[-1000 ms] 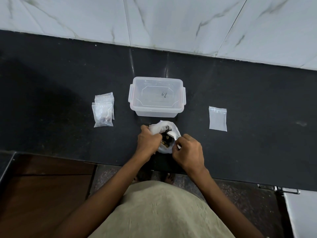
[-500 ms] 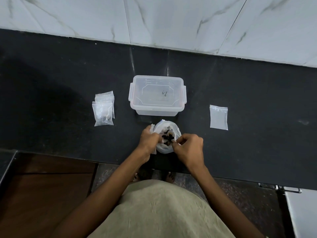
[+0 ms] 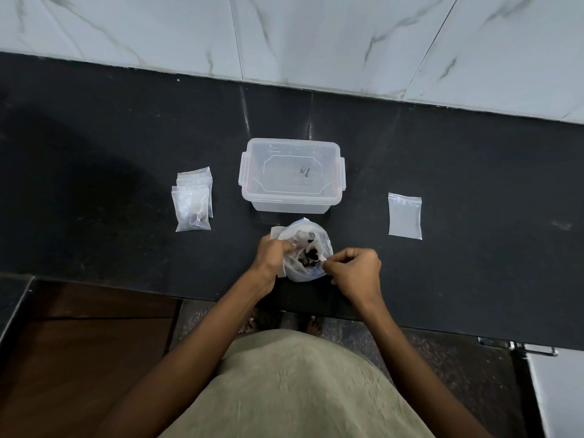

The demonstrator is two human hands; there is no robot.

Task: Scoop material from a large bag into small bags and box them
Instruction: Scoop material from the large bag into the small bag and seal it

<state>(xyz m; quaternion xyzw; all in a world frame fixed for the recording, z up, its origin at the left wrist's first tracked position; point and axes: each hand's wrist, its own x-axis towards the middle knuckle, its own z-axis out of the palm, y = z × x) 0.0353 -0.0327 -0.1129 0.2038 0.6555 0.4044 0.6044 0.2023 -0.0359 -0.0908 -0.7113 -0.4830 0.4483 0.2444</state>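
Both forearms reached forward and converged on the bag [image 3: 311,270]. The left hand [image 3: 272,255] gripped the bag's left rim, fingers curled around the plastic. The right hand [image 3: 357,270] sat at the bag's right rim, fingertips pinched on its edge, knuckles raised.

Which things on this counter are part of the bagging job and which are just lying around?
Part of the job: large bag, held by left hand and right hand; small bags; empty small bag; lidded plastic box.
Lying about: nothing loose; only the counter itself.
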